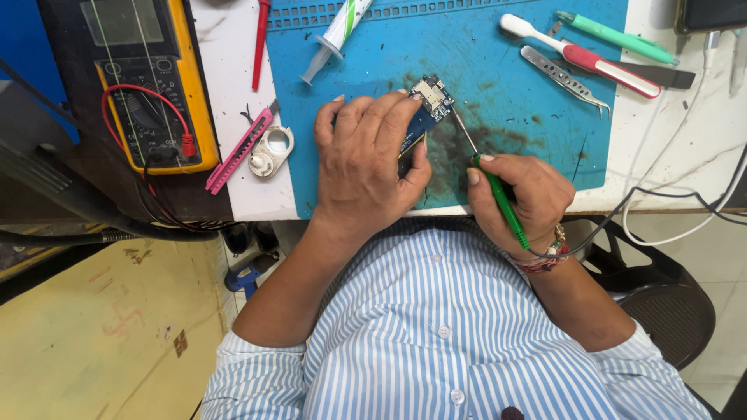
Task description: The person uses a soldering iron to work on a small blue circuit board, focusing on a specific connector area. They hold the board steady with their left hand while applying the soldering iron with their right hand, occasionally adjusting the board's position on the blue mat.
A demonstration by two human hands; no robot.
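Observation:
My left hand grips a small blue circuit board and tilts it up off the blue work mat; most of the board is hidden under my fingers. My right hand is closed around a green-handled screwdriver. Its thin metal shaft points up and left, and the tip meets the board's right edge. Both hands rest at the mat's near edge, close together.
A yellow multimeter with red leads sits at the left. A pink tool and white ring piece lie beside the mat. A syringe, tweezers, brush and green pen tool lie at the back. Cables trail right.

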